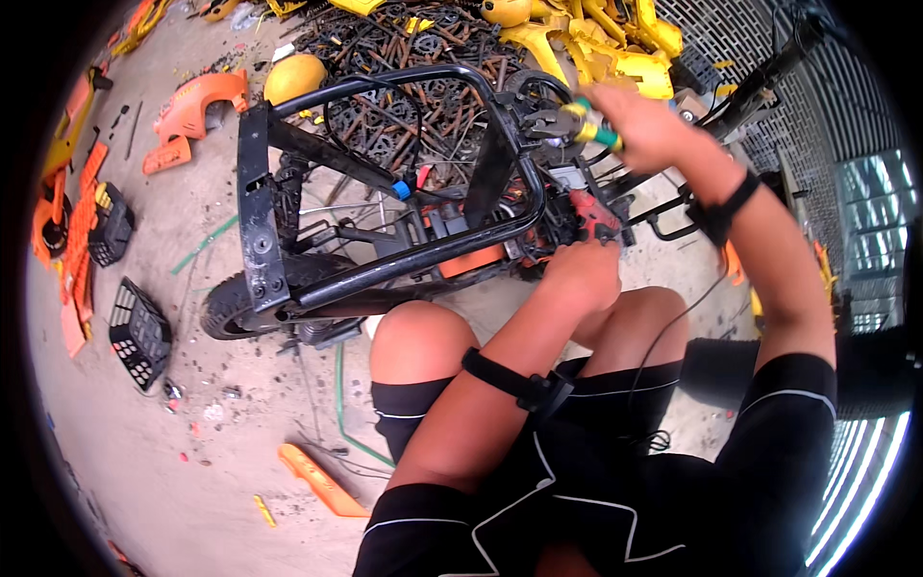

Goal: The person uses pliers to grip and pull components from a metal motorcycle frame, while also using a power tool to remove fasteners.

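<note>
My right hand (642, 130) grips pliers (575, 125) with green and yellow handles, their head among the black parts at the upper right corner of a scooter frame (365, 265). Below it, my left hand (577, 274) is closed on a red and black power tool (596, 219), which rests against the frame's right end; its tip is hard to make out. The frame has a black tube loop, a wheel (223, 303) at the left and an orange panel (471, 258) low in the middle. Dark cables run around the frame.
A heap of rusty metal parts (375, 48) lies behind the frame, beside yellow panels (639, 67). Orange panels (192, 111), black crates (135, 337) and a loose orange piece (317, 481) lie on the concrete floor (240, 510). A patterned wall (769, 125) stands at the right.
</note>
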Available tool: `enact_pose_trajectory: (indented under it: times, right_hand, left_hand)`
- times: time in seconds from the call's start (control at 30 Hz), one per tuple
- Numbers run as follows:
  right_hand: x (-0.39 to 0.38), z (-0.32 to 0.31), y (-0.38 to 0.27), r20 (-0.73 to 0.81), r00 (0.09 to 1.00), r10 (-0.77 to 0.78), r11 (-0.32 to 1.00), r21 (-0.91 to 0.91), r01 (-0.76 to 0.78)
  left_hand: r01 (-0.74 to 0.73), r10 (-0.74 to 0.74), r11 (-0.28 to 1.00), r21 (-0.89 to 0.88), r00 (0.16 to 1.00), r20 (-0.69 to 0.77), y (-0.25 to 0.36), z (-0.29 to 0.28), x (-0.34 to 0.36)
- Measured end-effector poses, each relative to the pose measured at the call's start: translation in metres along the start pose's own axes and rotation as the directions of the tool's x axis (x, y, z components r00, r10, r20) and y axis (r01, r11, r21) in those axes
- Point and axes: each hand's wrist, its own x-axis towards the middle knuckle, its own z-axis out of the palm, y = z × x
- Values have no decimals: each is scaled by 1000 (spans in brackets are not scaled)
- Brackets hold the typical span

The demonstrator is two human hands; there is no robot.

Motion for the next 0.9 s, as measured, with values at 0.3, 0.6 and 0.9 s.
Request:
enact_pose_trajectory:
  times: [0.3,0.6,0.9]
  right_hand:
    - [-35,-35,-118,260,825,502,843,66,-533]
    - [77,-17,36,37,974,-222,921,-320,222]
    - [37,2,16,-39,989,-145,978,-156,137]
  left_hand:
    - [5,-9,999,54,998,69,1,10,-8]
    - [-13,13,1000,17,1000,19,-3,13,0]
    - [11,-11,999,34,1000,0,-4,10,-2]
